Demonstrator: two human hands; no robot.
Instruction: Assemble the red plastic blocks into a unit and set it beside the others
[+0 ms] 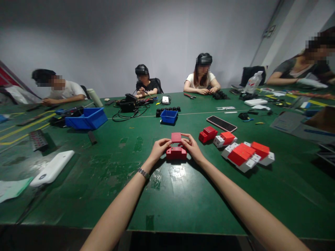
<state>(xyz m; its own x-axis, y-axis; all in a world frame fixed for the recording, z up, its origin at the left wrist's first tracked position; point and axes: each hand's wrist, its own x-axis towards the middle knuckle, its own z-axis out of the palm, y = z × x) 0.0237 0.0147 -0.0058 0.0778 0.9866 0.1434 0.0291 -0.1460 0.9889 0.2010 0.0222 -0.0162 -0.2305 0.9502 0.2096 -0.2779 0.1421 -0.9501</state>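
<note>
Between my two hands a small red cover (176,137) is held just above a red block-shaped housing (176,153) that rests on the green table. My left hand (158,150) pinches the cover's left edge with its fingertips. At the cover's right edge, my right hand (193,147) has its fingers closed on the same piece. A narrow gap shows between cover and housing. To the right of my right hand lie a similar all-red block (208,134) and several red-and-white blocks (243,155).
A phone (221,123) lies beyond the blocks. Blue bins stand ahead, a small one (169,116) and a larger one (89,118). A white power bank (53,168) with a cable lies at left on the table (104,198). Several people sit around the far side.
</note>
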